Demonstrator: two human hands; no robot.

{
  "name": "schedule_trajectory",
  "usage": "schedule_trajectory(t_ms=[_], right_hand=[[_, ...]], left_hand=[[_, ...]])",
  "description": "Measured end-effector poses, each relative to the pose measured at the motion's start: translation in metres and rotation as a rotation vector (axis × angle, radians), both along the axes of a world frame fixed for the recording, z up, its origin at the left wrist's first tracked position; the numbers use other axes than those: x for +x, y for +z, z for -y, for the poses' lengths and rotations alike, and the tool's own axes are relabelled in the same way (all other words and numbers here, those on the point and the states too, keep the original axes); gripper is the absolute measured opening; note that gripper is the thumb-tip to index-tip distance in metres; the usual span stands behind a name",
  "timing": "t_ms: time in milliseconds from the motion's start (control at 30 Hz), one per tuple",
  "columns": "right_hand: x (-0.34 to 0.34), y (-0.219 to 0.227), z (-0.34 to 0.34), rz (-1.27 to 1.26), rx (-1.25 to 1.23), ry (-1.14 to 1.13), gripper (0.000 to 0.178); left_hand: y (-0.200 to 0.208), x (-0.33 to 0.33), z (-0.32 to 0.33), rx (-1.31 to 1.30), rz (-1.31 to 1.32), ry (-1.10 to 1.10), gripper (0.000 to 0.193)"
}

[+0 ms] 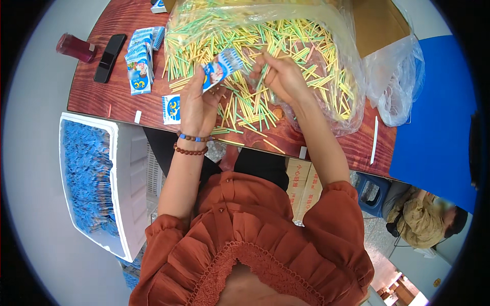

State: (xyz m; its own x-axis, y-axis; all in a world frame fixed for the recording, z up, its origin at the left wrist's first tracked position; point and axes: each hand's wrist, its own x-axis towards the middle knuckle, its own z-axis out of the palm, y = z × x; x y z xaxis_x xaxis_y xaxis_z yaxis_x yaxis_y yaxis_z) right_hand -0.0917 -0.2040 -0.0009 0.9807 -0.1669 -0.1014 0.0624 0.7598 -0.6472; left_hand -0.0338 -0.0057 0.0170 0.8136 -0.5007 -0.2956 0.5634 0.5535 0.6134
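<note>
My left hand point(200, 104) grips a small blue-and-white printed packet point(218, 70), tilted up over the near part of a heap. Thin, short yellow and green sticks point(224, 41) make up that heap, spread in and out of a clear plastic bag point(352, 109). Just right of the packet, my right hand point(285, 76) is closed, thumb against fingers, on a few of these sticks. Part of its grip is hidden behind the fingers. Left of my left hand lies a single similar packet point(172, 109), and farther left is a small overlapping pile of packets point(139, 69).
A black phone point(110, 58) and a dark red jar point(76, 47) stand at the table's left. Below is a white foam box point(125, 188) filled with blue packets. At right are a crumpled clear bag point(393, 86) and a blue surface point(434, 102). Another person point(423, 219) sits lower right.
</note>
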Motion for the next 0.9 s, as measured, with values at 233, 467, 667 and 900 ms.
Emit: schedule_trajectory(t_ms=[233, 467, 667, 900], right_hand=[[-0.004, 0.015, -0.035, -0.174, -0.207, 0.193, 0.018], [0.002, 0.029, -0.033, -0.273, -0.494, 0.318, 0.028], [0.003, 0.014, -0.018, -0.233, -0.551, 0.337, 0.015], [0.015, 0.001, -0.033, 0.111, 0.348, -0.133, 0.014]], left_hand=[[0.022, 0.011, 0.034, 0.092, 0.299, 0.011, 0.023], [0.017, 0.032, 0.061, 0.265, 0.265, -0.210, 0.025], [0.002, 0.039, 0.061, 0.101, 0.301, 0.018, 0.022], [-0.005, 0.022, 0.044, -0.156, 0.099, 0.112, 0.032]])
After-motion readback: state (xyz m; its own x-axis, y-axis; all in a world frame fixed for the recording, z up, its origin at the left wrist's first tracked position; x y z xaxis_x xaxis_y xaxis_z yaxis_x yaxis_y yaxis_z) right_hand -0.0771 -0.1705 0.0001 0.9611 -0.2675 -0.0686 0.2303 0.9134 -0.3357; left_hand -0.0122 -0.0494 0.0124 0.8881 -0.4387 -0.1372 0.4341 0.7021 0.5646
